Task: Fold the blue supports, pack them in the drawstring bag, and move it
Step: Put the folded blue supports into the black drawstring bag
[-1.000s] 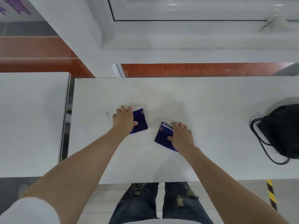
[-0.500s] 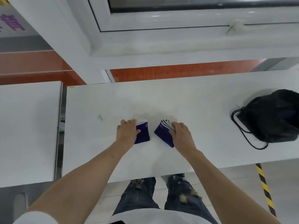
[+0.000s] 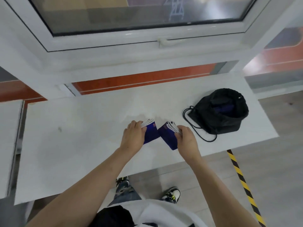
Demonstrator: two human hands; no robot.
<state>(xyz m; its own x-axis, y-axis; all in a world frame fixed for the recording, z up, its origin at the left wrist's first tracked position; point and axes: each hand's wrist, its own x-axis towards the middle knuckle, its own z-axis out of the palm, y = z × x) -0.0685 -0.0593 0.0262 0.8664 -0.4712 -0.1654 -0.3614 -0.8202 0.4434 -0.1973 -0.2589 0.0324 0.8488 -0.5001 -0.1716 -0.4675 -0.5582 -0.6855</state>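
Two folded blue supports with white inner layers lie side by side on the white table. My left hand grips the left blue support along its left edge. My right hand pinches the right blue support at its right edge. The two supports nearly touch at their inner corners. A black drawstring bag sits open on the table to the right of my right hand, its cord looping toward the supports. Something blue shows inside the bag.
A second white table stands to the left across a narrow gap. Behind the table runs a white window frame and an orange wall band. A yellow-black floor stripe runs at the right; my shoes show below the front edge.
Both hands have drawn the two supports closer together and shifted them right, toward the bag. My fingers now grasp the supports' outer edges instead of pressing flat on them. The view has tilted up.
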